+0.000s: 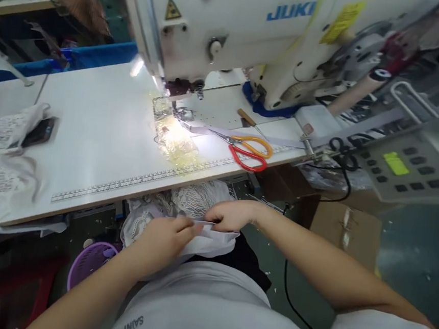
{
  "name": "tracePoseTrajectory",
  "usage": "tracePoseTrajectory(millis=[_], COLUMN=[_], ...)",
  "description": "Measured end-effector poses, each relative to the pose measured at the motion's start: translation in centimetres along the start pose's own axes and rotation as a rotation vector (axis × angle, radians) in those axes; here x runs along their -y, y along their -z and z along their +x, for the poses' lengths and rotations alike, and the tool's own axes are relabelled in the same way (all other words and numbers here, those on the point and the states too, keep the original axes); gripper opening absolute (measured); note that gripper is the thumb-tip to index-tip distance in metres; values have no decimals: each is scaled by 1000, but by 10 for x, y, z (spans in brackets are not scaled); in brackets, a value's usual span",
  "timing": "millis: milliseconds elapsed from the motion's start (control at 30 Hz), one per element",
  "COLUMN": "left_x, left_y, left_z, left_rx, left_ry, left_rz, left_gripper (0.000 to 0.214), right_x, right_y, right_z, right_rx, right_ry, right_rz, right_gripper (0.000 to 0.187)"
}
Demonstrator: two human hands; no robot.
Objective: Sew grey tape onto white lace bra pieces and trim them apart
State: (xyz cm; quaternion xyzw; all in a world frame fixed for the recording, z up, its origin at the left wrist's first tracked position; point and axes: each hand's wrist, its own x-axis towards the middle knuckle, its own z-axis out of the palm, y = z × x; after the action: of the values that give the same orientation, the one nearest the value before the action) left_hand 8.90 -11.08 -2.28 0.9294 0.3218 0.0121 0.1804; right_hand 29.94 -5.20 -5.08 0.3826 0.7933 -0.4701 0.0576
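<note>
My left hand [162,241] and my right hand [230,215] meet in my lap, below the front edge of the sewing table [91,138]. Both are closed in a pinch on a piece of white lace fabric [196,203] that lies bunched over my lap. The fingertips of the two hands nearly touch along one folded edge of the cloth. Above them, a white JUKI sewing machine [239,28] stands on the table, its lamp lighting the needle area [176,130].
Orange and red handled scissors [249,152] lie on the table right of the needle. A ruler strip [145,178] runs along the table's front edge. More white lace [0,166] is piled at the left. A control panel [407,168] sits at right, a purple basket [90,263] below.
</note>
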Motion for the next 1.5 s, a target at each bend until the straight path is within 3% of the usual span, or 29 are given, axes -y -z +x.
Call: tracePoseTrajectory(millis=[100,167,233,367,500,633,667,767,867,933,1033,1133,1200,1333,1433,1500], left_x=[8,7,4,-3,1,13,16,23,31,36,40,30,19,-2,-7,-6], left_y=[12,23,28,13,-12,-16,-15,-12,-15,-16,-7,9,15,8,-1,-1], left_z=[-17,-21,-16,15,36,31,28,22,18,16,14,15,19,30,33,32], left_rx=[202,328,305,19,185,276,288,328,365,388,372,193,71,-71,-138,-122], left_ry=[-108,-50,53,143,214,292,320,421,506,517,421,225,74,-96,-72,-21], left_rz=[-171,-177,-99,-156,-494,-755,-817,-1024,-1182,-1154,-848,-505,-393,-273,-315,-450], left_gripper=[31,26,29,23,21,27,29,32,34,34,22,28,32,24,10,12], right_x=[-20,-20,-9,20,14,-16,-22,-30,-28,-24,-17,-9,-4,2,1,-2], right_y=[6,4,1,-1,1,-4,-7,-20,-33,-39,-41,-36,-33,-29,-25,-22], right_z=[-17,-24,-27,-29,-36,-49,-52,-52,-45,-40,-38,-41,-43,-43,-43,-44], right_rx=[174,176,128,5,-69,-31,-32,-94,-226,-321,-435,-508,-514,-495,-472,-419], right_ry=[63,66,52,84,124,267,321,404,352,348,423,452,444,429,418,442], right_rz=[40,31,-8,-98,126,354,358,268,163,143,166,186,177,162,173,213], right_gripper=[4,6,10,15,18,59,60,40,21,9,9,10,10,9,9,9])
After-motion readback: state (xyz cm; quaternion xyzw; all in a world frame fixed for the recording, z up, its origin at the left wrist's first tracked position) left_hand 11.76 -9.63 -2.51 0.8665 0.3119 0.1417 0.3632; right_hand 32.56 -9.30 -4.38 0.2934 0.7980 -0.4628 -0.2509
